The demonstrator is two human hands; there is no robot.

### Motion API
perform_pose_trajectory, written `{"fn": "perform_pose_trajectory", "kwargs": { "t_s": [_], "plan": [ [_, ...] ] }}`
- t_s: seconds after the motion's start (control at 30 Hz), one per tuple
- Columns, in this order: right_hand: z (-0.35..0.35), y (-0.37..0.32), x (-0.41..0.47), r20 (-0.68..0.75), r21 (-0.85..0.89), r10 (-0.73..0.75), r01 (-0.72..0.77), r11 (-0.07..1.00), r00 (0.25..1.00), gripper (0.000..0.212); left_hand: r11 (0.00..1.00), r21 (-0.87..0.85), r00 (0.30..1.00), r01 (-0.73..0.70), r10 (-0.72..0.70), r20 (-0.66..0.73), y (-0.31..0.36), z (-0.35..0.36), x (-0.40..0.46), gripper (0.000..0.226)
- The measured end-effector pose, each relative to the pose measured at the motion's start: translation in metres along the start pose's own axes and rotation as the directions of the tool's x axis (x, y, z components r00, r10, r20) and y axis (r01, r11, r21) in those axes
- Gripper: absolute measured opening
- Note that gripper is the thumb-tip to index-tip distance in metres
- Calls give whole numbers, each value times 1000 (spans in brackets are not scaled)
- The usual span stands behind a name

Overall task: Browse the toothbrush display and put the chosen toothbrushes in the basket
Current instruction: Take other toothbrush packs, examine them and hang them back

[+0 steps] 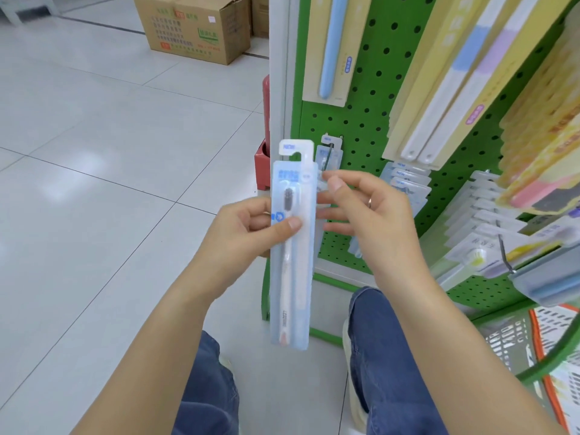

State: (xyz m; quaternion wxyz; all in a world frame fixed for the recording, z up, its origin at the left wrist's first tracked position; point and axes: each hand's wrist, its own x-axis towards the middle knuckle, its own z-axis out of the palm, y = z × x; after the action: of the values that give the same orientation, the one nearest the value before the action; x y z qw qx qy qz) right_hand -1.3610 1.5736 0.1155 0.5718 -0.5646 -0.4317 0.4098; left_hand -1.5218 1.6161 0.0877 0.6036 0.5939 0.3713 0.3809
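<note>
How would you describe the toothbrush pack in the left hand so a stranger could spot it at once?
Start at the green pegboard display and look to its left edge. The toothbrush pack is upright there, pinched by the left hand. Unlike the packs hanging on hooks, it is off the display, a pale blue blister pack showing dark bristles.

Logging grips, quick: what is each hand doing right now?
Left hand: holds the packaged toothbrush upright, thumb on its front.
Right hand: pinches the pack's right edge near the top.
</note>
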Motion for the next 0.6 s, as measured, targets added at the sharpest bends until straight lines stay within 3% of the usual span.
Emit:
{"fn": "perform_pose_trajectory", "kwargs": {
  "t_s": [0.1, 0.27, 0.4, 0.47, 0.53, 0.6],
  "plan": [
    [6, 5, 0, 156, -102, 137, -122, 987, 978, 13, 998, -67, 988, -16, 5, -157, -1, -12, 5, 23],
    [17, 17, -4, 362, -274, 169, -68, 959, 917, 12, 991, -129, 972, -20, -12, -237, -1, -15, 7, 29],
    [17, 17, -4, 350, -271, 180, -85, 959, 919, 14, 997, -59, 952, -39, 19, -305, -1, -11, 7, 16],
    [16, 17, -4, 330, -291, 168, -70, 954, 929, 12, 997, 43, 913, -70, 82, -399, -2, -11, 8, 29],
    [16, 19, -4, 275, -357, 113, -8, 934, 955, 10, 983, 149, 868, -108, 166, -467, -4, -13, 8, 38],
    [17, 23, -5, 223, -479, 19, 92, 873, 975, 9, 971, 217, 850, -99, 196, -488, -4, -16, 8, 25]
  ]
}}
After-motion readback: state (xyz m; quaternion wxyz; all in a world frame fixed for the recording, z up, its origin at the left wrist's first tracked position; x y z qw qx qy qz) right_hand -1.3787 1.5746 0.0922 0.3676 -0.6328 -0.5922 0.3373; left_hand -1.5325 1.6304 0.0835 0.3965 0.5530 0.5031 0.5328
